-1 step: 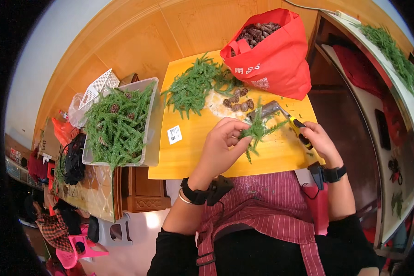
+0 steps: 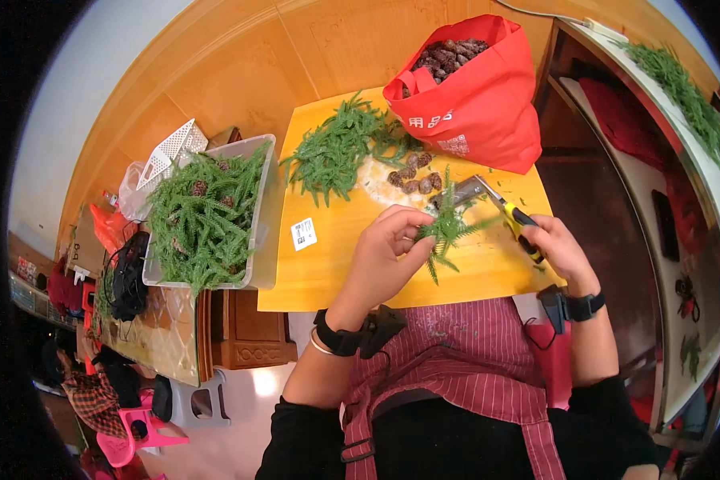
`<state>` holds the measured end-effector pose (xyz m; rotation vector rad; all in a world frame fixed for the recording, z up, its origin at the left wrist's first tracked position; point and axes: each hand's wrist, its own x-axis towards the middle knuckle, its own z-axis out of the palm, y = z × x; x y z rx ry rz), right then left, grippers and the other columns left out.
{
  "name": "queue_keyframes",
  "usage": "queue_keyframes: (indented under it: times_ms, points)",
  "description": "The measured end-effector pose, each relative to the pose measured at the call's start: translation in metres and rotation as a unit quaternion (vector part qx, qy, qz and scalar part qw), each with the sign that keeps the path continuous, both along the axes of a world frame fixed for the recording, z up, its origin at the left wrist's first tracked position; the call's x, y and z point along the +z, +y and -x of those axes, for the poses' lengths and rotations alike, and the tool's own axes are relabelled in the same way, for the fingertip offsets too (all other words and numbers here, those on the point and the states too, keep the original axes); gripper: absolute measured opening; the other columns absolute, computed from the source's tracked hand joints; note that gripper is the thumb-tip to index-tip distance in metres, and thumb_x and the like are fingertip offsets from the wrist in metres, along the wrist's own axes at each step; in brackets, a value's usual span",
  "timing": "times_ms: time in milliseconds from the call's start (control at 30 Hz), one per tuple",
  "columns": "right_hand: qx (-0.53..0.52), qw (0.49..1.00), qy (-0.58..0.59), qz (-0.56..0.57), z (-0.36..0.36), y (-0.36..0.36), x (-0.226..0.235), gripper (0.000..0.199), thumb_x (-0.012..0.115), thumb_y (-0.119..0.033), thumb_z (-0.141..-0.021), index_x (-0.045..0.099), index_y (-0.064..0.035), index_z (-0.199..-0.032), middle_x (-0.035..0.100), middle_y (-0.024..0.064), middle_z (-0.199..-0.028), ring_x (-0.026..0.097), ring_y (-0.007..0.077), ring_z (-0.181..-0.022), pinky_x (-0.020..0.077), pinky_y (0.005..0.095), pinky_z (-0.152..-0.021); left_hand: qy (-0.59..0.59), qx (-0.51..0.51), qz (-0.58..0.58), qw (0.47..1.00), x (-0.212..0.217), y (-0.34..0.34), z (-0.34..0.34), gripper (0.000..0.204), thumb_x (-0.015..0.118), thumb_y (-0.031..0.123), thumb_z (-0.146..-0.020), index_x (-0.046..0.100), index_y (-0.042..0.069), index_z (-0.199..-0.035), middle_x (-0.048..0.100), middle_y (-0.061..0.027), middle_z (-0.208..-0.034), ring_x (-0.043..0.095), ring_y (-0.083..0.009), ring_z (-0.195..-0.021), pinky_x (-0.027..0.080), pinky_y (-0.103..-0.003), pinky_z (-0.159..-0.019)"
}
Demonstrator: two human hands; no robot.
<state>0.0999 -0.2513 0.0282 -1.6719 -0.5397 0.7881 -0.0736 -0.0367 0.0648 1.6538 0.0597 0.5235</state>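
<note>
Yellow tabletop (image 2: pixel 352 276) in the centre of the frame, seated person leaning over it in a maroon striped apron (image 2: pixel 456 384), black straps on both wrists. Left hand (image 2: pixel 396 248), mid-frame: fingers curled, thumb and fingertips closed in a pinch on a green needle-leaved sprig (image 2: pixel 450 230), its tips fanning out to the right and downward, just above the tabletop. Right hand (image 2: pixel 556 246), right of centre: fingers folded round the yellow-and-black handle of a tool (image 2: pixel 520 218), whose metal shank slants up and leftward. Beyond the sprig, at the shank's upper end, a grey rounded piece (image 2: pixel 466 190); whether it belongs to the tool, and whether it touches the sprig, I cannot tell. Small brown cones (image 2: pixel 426 184) lie loose in a cluster above the sprig, near a whitish patch on the wood. Upper centre, a heap of green sprigs (image 2: pixel 340 148). Upper right of that, a red bag (image 2: pixel 488 120) stands open, filled with more brown cones. White card (image 2: pixel 303 234) flat near the tabletop's left edge. Left of the frame, a clear plastic bin (image 2: pixel 266 248) heaped with greenery, several cones among it. Lower left, well apart, another person in a checked shirt (image 2: pixel 96 400), beside a pink chair (image 2: pixel 118 448).
</note>
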Motion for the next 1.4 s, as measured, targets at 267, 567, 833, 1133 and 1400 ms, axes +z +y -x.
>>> queue_keyframes:
  times_ms: [267, 567, 833, 1133, 1400]
  points:
    - [0.199, 0.977, -0.075, -0.014, 0.056, -0.015, 0.06, 0.017, 0.063, -0.013, -0.073, 0.059, 0.0026, -0.078, 0.06, 0.0041, -0.072, 0.051, 0.0063, -0.062, 0.0401, 0.0194, -0.057, 0.059, -0.002, -0.003, 0.998, -0.002, 0.005, 0.008, 0.021, 0.059, -0.001, -0.08, 0.054, -0.001, -0.1, 0.057, 0.0017, -0.082, 0.053, -0.002, -0.073, 0.043, -0.016, -0.06]
    - [0.157, 0.957, -0.244, 0.015, 0.06, -0.008, 0.054, 0.01, 0.06, -0.008, -0.073, 0.061, 0.0001, -0.08, 0.056, 0.0026, -0.069, 0.047, 0.0065, -0.059, 0.036, 0.021, -0.053, 0.079, -0.004, -0.024, 0.997, 0.005, 0.001, 0.015, 0.015, 0.061, 0.0, -0.08, 0.056, -0.001, -0.094, 0.053, 0.0022, -0.084, 0.052, -0.0017, -0.072, 0.041, -0.015, -0.061]
    - [0.192, 0.972, -0.13, 0.028, 0.062, 0.002, 0.062, 0.014, 0.059, -0.009, -0.077, 0.061, 0.0009, -0.086, 0.057, 0.0014, -0.074, 0.052, 0.0067, -0.07, 0.0407, 0.021, -0.064, 0.098, -0.038, -0.047, 0.993, 0.01, -0.005, 0.014, 0.01, 0.059, 0.001, -0.081, 0.057, -0.002, -0.091, 0.047, 0.0025, -0.077, 0.047, -0.0017, -0.064, 0.037, -0.016, -0.055]
    - [0.238, 0.968, -0.059, 0.051, 0.053, 0.012, 0.058, 0.014, 0.06, -0.011, -0.081, 0.059, 0.0014, -0.087, 0.057, -0.0007, -0.072, 0.05, 0.0052, -0.069, 0.0403, 0.0208, -0.063, 0.105, -0.04, -0.009, 0.994, 0.01, -0.004, 0.014, 0.011, 0.06, 0.006, -0.08, 0.059, -0.005, -0.085, 0.049, 0.0011, -0.072, 0.042, -0.0019, -0.058, 0.034, -0.019, -0.049]
    - [0.273, 0.96, -0.058, 0.021, 0.048, 0.019, 0.049, 0.014, 0.059, -0.014, -0.082, 0.054, -0.0015, -0.079, 0.052, -0.003, -0.064, 0.047, 0.0028, -0.062, 0.0383, 0.0196, -0.056, 0.16, -0.075, 0.023, 0.984, 0.014, 0.003, 0.013, 0.01, 0.058, 0.006, -0.083, 0.059, -0.003, -0.086, 0.051, 0.0046, -0.067, 0.043, -0.0001, -0.058, 0.034, -0.018, -0.049]
